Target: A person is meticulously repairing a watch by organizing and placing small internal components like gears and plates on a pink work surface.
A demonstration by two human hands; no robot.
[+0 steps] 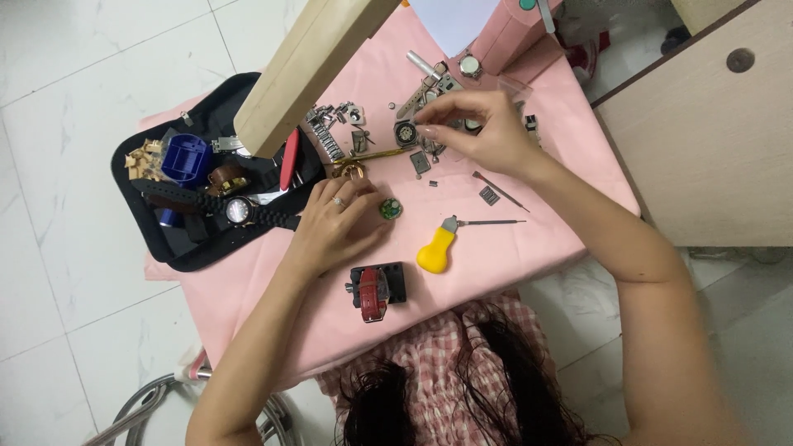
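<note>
Watch teardown, mid-disassembly by the look of it, sorting small parts on a pink-covered bench [529, 248].

Far left of the left hand: black tool pouch [165, 239] with blue holder [187, 158] and a strapped wristwatch [239, 211], strap long axis running left-right.

Left hand [334, 227] resting palm-down, grip half-curled, fingertips touching or pinning a small green round movement [391, 208] just at their right. Flat part, no clear long axis; facing can't be read.

Below that grip: black case holder [378, 289] clamping a red-strapped watch, strap axis near-far.

Right of it: yellow-handled case opener [438, 248], blade pointing right and slightly up.

Right hand [479, 132] above, grip pinched on a small square dark watch case [405, 132], thumb and forefinger on its right edge. Too small to tell if lifted or still on cloth.

Loose links and tweezers [363, 157] between the two grips.

Judgement: next move needs fine pinch control, steadying the green part while bringing the case across.
</note>
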